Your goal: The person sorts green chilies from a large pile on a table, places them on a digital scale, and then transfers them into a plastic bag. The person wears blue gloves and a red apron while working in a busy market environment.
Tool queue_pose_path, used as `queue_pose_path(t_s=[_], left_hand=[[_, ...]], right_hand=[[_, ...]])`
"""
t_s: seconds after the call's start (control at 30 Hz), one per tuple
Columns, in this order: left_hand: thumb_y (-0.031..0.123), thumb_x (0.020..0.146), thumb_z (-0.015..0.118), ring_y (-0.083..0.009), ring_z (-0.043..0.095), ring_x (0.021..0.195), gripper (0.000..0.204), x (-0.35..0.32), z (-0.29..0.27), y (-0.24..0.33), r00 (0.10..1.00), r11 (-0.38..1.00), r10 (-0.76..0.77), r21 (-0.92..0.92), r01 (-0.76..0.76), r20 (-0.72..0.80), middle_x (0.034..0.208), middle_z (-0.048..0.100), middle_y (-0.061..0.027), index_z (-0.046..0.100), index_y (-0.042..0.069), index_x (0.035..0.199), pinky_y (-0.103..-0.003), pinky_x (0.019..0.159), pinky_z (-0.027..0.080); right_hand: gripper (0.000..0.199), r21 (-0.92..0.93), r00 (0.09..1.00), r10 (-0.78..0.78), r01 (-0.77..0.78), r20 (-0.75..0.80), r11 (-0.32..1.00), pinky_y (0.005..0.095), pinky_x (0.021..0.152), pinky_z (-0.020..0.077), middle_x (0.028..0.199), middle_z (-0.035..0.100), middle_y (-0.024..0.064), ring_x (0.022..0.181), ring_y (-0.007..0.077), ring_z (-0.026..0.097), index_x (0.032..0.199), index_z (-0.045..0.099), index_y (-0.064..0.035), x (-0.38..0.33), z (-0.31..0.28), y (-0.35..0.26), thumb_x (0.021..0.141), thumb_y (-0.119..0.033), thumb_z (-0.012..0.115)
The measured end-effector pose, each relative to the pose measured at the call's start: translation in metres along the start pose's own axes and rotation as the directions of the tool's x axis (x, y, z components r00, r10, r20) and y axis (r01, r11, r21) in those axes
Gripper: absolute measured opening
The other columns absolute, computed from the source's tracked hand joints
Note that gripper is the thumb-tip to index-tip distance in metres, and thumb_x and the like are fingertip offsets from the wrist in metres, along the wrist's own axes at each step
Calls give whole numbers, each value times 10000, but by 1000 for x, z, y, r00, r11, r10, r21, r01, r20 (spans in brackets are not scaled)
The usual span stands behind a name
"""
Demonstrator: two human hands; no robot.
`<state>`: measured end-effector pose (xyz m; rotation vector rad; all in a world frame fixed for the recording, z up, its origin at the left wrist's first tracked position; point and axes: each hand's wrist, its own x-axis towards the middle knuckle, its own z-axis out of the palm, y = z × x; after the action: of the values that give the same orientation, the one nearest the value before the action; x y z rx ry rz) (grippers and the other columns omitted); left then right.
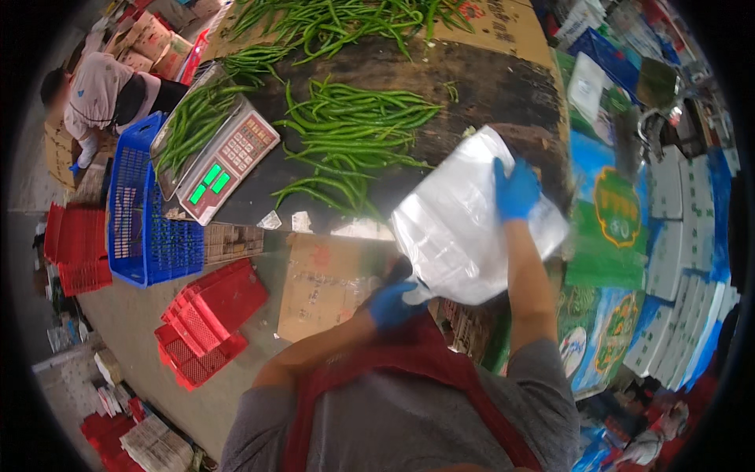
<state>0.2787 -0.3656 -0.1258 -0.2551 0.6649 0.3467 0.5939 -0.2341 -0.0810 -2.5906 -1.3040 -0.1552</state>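
Observation:
A sheet-like clear plastic bag (452,216), possibly several in a stack, slants over the near right edge of the dark table. At its lower left corner my left hand (395,305), in a blue glove, is closed on a whitish gathered end of the plastic. My right hand (517,189), gloved in blue too, lies on top of the bag's right part with its fingers stretched out. Left of the bag, long green chili peppers (354,126) lie in a loose pile on the table (503,86). A digital scale (228,161) with lit green displays carries more peppers on its tray.
More peppers (330,20) lie on cardboard at the far end. Blue crates (130,204) stand left of the scale, red baskets (212,311) below them. A cardboard box (318,283) is at the near edge. Another person (102,94) bends at far left. White cartons (668,228) are stacked right.

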Motion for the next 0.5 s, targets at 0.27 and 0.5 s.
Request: queue_pose_path(t_s=[0.27,0.5], left_hand=[[306,944,478,-182,591,707,256,-9,60,16,831,302,484,838,-454,276,730,573,-36,533,77,1044,-309,701,503],[332,990,381,-129,583,581,286,40,-6,-16,926,991,96,-121,-55,364,638,584,-9,514,84,1040,-278,646,497]], right_hand=[[500,117,995,-80,71,66,991,446,748,483,886,637,244,816,389,616,949,643,-38,23,25,25,861,-516,524],[455,-2,950,-272,275,-151,961,438,578,488,680,626,215,612,357,618,843,664,-69,26,30,26,881,-490,496]])
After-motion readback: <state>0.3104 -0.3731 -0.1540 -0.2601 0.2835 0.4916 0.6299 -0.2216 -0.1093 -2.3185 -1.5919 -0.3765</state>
